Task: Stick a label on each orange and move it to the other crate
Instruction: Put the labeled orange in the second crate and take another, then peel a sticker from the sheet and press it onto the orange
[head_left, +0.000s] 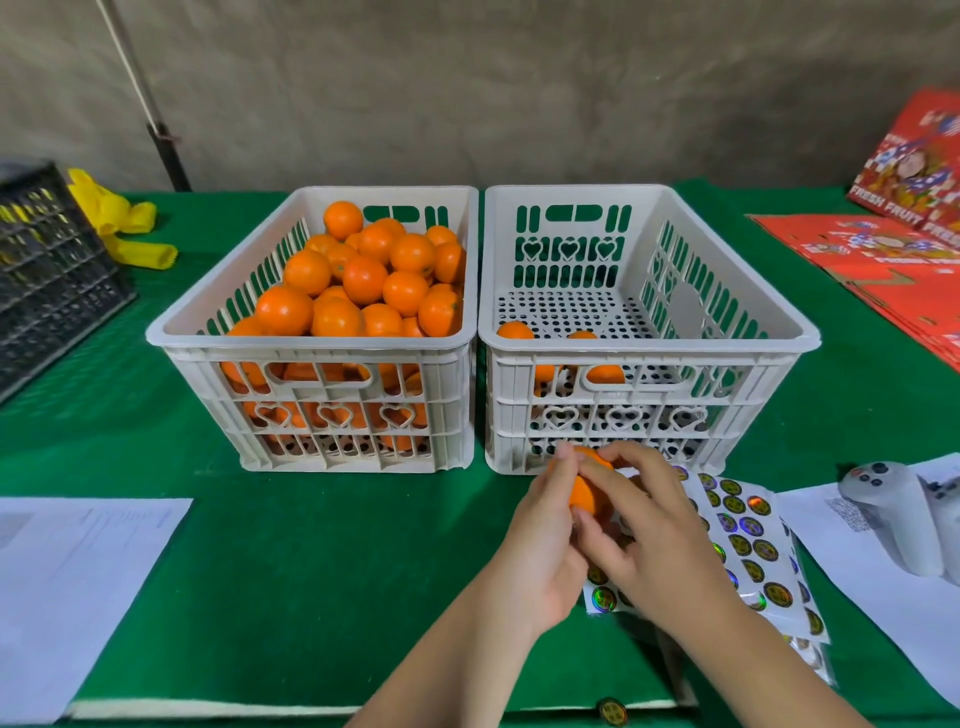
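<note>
Both hands on one orange (586, 488) in front of the right crate (649, 332): left hand (545, 540) cradles it, right hand (644, 535) presses fingers on top, above the sticker sheet (748, 540). Left crate (311, 338) heaped full.

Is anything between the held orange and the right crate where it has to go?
Nothing visible blocks it. The orange sits between both hands, left hand and right hand, just in front of the right crate. The crate's near wall must be cleared by lifting; its top is open, with only a few oranges inside.
</note>
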